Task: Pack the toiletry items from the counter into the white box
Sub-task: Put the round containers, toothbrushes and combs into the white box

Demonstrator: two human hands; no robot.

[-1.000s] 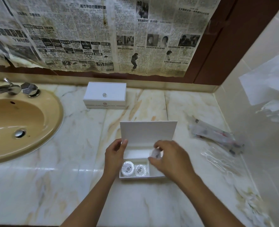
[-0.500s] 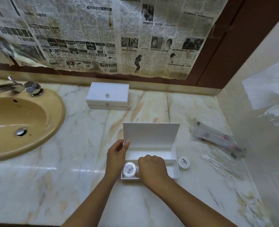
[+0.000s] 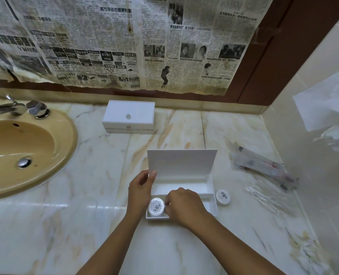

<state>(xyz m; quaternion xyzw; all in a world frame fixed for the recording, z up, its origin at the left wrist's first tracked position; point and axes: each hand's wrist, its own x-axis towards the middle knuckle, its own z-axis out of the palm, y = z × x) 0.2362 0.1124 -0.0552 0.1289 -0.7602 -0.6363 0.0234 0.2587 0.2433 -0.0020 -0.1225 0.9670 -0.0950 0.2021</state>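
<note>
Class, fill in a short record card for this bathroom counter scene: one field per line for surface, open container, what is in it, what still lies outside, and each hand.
Surface: veined marble counter
Open container: white rectangular box with raised lid
Inside: round wrapped white soap in the front compartment
Outside: second round wrapped soap just right of the box; clear plastic sachets farther right
Left hand: holds the box's left edge
Right hand: in the front compartment beside the soap; grip hidden
Behind: closed white box

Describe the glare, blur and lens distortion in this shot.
Head view: soft glare streaks the marble counter left of the left hand; wide-angle bending curves the newspaper and the wall edges; the plastic-wrapped packets and the white paper at right look smeared; the open white box is sharp.
</note>
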